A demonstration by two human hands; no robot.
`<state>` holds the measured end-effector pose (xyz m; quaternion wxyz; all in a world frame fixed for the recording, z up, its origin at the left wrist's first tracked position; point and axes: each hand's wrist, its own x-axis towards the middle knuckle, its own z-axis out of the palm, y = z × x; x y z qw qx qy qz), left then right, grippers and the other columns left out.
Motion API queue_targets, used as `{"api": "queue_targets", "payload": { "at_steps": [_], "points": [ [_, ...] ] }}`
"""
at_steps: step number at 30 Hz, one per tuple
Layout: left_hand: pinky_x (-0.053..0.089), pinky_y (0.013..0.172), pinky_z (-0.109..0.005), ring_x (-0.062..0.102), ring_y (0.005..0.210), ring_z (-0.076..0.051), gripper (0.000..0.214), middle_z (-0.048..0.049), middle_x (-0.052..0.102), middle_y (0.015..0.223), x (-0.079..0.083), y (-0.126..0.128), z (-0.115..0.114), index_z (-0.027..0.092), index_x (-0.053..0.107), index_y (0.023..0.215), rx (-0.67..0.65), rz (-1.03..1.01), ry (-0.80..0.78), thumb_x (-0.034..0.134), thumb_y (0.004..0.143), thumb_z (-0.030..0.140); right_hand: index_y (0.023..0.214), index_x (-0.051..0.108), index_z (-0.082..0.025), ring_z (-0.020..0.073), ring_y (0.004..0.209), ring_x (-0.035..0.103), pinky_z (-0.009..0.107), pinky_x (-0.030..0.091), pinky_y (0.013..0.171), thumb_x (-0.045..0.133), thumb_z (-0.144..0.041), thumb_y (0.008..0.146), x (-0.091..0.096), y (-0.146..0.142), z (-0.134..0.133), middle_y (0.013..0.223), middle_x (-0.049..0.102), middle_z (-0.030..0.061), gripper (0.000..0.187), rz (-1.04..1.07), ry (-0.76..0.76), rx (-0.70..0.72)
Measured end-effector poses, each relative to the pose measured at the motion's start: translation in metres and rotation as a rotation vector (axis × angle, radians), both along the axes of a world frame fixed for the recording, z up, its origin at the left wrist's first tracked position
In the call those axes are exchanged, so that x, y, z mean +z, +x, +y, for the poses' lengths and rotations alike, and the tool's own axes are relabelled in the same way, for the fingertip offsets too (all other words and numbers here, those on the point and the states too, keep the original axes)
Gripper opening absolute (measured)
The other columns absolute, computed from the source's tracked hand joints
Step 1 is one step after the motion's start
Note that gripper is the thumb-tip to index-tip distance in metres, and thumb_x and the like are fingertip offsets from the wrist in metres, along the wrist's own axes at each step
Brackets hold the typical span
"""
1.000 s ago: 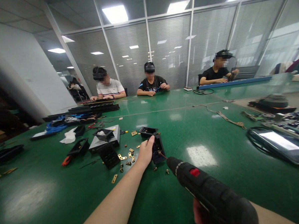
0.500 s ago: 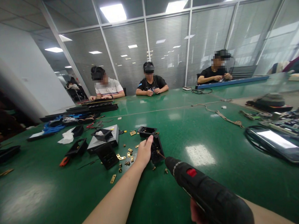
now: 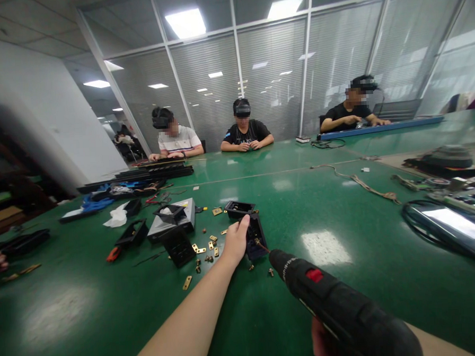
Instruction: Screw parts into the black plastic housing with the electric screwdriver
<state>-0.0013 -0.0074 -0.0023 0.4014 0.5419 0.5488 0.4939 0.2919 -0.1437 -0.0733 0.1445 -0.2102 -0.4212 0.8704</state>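
1. My left hand (image 3: 236, 241) is closed around the near left edge of the small black plastic housing (image 3: 255, 236), thumb up along its side. The housing lies flat on the glossy green table (image 3: 109, 312), straight ahead at my twelve o'clock.
2. My right hand (image 3: 324, 346) is wrapped round the grip of the black cordless screwdriver with the red switch (image 3: 340, 308); only part of that hand shows at the bottom edge. The bit (image 3: 262, 246) points to eleven o'clock and its tip sits inside the housing.
3. Judgement: the bit enters at a slant. I should bring the tool in line with the screw's axis before driving, or the tip may cam out.
4. Judgement: the left-hand grip is one-sided. I should press down as well as inward so the housing cannot spin under torque, and keep my fingers clear of the bit.
5. Loose small brass plates (image 3: 201, 250) lie scattered at ten o'clock of the housing, with a second open black tray (image 3: 239, 208) just beyond it at twelve. Nothing lies under the housing that I can see.
6. Co-workers sit at the far side, well apart.
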Motion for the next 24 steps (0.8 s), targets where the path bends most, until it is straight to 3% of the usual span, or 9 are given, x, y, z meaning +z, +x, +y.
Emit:
{"api": "queue_targets", "payload": {
  "at_steps": [4,9,13,20,24],
  "points": [
    [0.057,0.081,-0.041,0.072,0.085,-0.031,0.083,-0.0083,0.075,0.077,0.002,0.000,-0.001,0.021,0.071,0.076,0.012,0.024,0.002,0.059,0.079,0.103,0.116,0.084,-0.027,0.0184,0.088,0.086,0.027,0.068,0.080,0.113,-0.040,0.057,-0.003,0.001,-0.002,0.103,0.087,-0.0012,0.067,0.022,0.024,-0.034],
    [0.051,0.078,-0.038,0.065,0.080,-0.027,0.083,-0.0057,0.070,0.074,0.003,0.000,-0.002,0.021,0.067,0.073,0.017,0.044,0.016,0.058,0.080,0.102,0.104,0.089,-0.025,0.0208,0.084,0.087,0.027,0.068,0.070,0.102,-0.057,0.075,-0.003,-0.001,0.003,0.092,0.087,0.0013,0.045,-0.002,0.010,0.013],
    [0.047,0.079,-0.038,0.061,0.078,-0.025,0.081,-0.0038,0.065,0.072,0.003,0.000,-0.003,0.021,0.065,0.071,0.018,0.051,0.024,0.057,0.083,0.101,0.106,0.091,-0.020,0.0181,0.087,0.087,0.026,0.068,0.076,0.087,-0.068,0.089,0.004,0.000,0.004,0.096,0.088,0.0042,0.050,-0.018,0.015,0.021],
    [0.047,0.077,-0.037,0.062,0.078,-0.025,0.082,-0.0049,0.069,0.074,0.002,0.001,-0.003,0.020,0.067,0.072,0.011,0.029,0.025,0.058,0.082,0.101,0.110,0.088,-0.022,0.0178,0.084,0.087,0.025,0.069,0.077,0.096,-0.062,0.079,0.002,0.000,0.000,0.092,0.087,0.0007,0.051,0.028,0.078,-0.011],
    [0.053,0.081,-0.038,0.070,0.085,-0.029,0.083,-0.0091,0.077,0.083,0.000,0.001,-0.001,0.018,0.075,0.080,-0.012,-0.008,0.012,0.059,0.084,0.099,0.110,0.089,-0.023,0.0175,0.086,0.086,0.027,0.068,0.079,0.083,-0.066,0.090,-0.002,-0.002,0.004,0.091,0.086,-0.0004,0.048,0.053,0.141,0.020]
  ]
}}
